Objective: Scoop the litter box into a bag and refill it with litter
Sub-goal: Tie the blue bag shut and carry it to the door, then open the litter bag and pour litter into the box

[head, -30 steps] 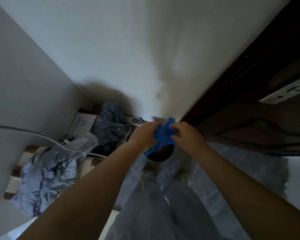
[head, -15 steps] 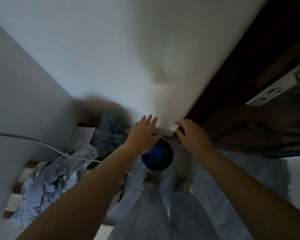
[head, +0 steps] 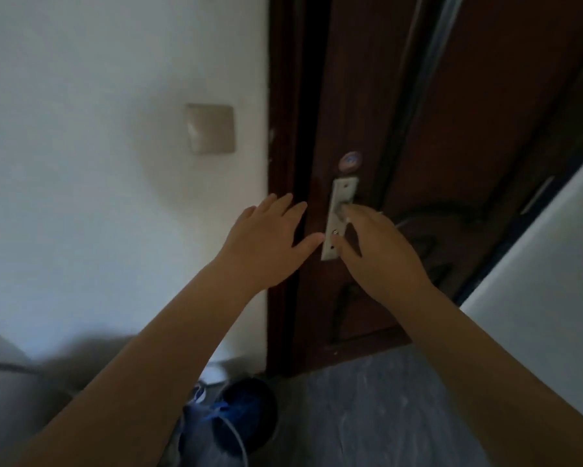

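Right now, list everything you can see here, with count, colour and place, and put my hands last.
Dark brown wooden door: one, upper right, shut in its frame.
Silver metal lock plate: one, on the door's left edge, partly behind the right hand.
Small round keyhole cover: one, coppery, just above the plate.
Beige square wall switch: one, on the white wall left of the door.
Dark round bin with blue bag inside: one, on the floor at bottom centre.
Thin white cable: one, crossing the bin.
Grey stone-pattern floor: bottom centre-right.
Left hand: open, empty, at the door frame.
Right hand: at the lock plate; its grip is hidden.
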`<state>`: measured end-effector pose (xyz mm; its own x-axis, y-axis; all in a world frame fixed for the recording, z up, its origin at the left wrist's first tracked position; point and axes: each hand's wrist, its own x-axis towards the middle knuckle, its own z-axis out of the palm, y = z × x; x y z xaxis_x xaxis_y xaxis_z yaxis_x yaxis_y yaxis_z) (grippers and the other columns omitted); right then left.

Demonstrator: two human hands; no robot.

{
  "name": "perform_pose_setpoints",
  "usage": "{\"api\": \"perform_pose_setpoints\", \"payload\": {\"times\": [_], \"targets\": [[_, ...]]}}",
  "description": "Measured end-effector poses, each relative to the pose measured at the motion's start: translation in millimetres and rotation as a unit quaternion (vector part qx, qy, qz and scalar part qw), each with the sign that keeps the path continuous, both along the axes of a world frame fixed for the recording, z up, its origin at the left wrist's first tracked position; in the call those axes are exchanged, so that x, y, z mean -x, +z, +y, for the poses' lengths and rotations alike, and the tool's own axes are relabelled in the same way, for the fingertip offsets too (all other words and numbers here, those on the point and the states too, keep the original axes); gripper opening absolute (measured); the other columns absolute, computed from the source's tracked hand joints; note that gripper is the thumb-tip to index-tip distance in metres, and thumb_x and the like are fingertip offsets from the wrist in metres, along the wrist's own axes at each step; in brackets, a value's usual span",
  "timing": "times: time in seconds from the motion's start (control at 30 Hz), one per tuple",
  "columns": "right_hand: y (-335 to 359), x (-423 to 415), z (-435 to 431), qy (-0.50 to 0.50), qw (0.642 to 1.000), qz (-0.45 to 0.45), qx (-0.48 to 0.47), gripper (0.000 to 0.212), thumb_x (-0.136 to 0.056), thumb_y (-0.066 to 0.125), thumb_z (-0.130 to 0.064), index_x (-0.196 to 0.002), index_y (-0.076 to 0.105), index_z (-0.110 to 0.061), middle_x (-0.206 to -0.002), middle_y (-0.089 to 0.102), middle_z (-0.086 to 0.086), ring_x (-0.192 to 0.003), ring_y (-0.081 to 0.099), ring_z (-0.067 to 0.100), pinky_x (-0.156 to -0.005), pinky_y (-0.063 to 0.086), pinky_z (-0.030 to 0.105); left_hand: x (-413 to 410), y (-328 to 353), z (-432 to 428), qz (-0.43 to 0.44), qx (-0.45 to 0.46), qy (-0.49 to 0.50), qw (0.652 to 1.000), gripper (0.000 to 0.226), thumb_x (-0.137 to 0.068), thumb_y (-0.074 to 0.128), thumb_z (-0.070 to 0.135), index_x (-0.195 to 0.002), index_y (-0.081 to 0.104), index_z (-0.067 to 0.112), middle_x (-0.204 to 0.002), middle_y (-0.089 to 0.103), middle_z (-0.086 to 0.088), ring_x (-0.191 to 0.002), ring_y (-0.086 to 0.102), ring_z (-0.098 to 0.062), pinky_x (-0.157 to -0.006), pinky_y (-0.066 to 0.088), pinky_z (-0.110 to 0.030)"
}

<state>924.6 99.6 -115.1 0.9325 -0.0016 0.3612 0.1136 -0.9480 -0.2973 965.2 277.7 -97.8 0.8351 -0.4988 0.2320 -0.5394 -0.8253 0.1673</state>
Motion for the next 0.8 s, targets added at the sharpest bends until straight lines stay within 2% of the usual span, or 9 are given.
{"api": "perform_pose_setpoints", "payload": {"times": [0.13,0.23,0.33,0.47,0.63,0.8], "targets": [[56.7,100.6,-73.8,-0.089,0.995,-0.021,0.047,0.068,-0.096,0.039,-0.052,-0.152,0.018,-0.02,-0.158,0.018,-0.004,-0.146,0.011,0.011,-0.115,0.013,0.025,65.9,53.8,-85.2,-0.024,-0.005,-0.078,0.997,0.073,-0.092,0.022,0.065,-0.152,0.013,0.025,-0.16,0.01,-0.001,-0.146,0.009,-0.02,-0.117,0.015,-0.039],[84.4,202.7,-138.5,-0.18,0.981,-0.022,0.075,0.07,-0.095,0.036,-0.055,-0.152,0.015,-0.021,-0.16,0.013,-0.004,-0.147,0.008,0.013,-0.116,0.01,0.026,134.5,83.8,-167.3,-0.016,-0.003,-0.162,0.987,0.073,-0.093,0.023,0.064,-0.152,0.013,0.023,-0.16,0.01,-0.001,-0.146,0.009,-0.02,-0.117,0.015,-0.04],[111.7,321.0,-196.9,-0.297,0.95,-0.008,0.101,0.071,-0.096,0.03,-0.057,-0.153,0.009,-0.021,-0.16,0.009,-0.004,-0.147,0.005,0.013,-0.116,0.006,0.027,221.4,114.6,-250.7,-0.02,0.007,-0.267,0.963,0.071,-0.094,0.024,0.063,-0.152,0.013,0.023,-0.16,0.008,0.0,-0.146,0.008,-0.019,-0.116,0.014,-0.04],[149.9,479.5,-252.3,-0.422,0.901,-0.013,0.1,0.07,-0.096,0.032,-0.056,-0.152,0.015,-0.018,-0.159,0.015,-0.004,-0.146,0.01,0.011,-0.116,0.01,0.026,338.5,154.8,-339.3,-0.041,0.024,-0.387,0.921,0.07,-0.094,0.023,0.062,-0.152,0.013,0.023,-0.16,0.008,0.0,-0.146,0.006,-0.015,-0.116,0.013,-0.037],[179.3,650.1,-286.8,-0.561,0.823,-0.001,0.088,0.07,-0.096,0.034,-0.056,-0.152,0.017,-0.018,-0.158,0.018,-0.003,-0.146,0.013,0.011,-0.115,0.013,0.027,476.4,195.1,-421.4,-0.052,-0.011,-0.511,0.858,0.07,-0.094,0.02,0.063,-0.152,0.01,0.026,-0.16,0.004,0.003,-0.147,0.004,-0.014,-0.117,0.01,-0.036],[183.2,793.3,-298.2,-0.654,0.753,0.012,0.074,0.069,-0.096,0.034,-0.056,-0.151,0.019,-0.019,-0.157,0.021,-0.004,-0.144,0.017,0.011,-0.114,0.015,0.025,618.2,209.5,-487.2,-0.064,-0.046,-0.635,0.768,0.072,-0.092,0.018,0.066,-0.152,0.005,0.029,-0.16,0.0,0.008,-0.146,0.001,-0.009,-0.116,0.008,-0.034]]}}
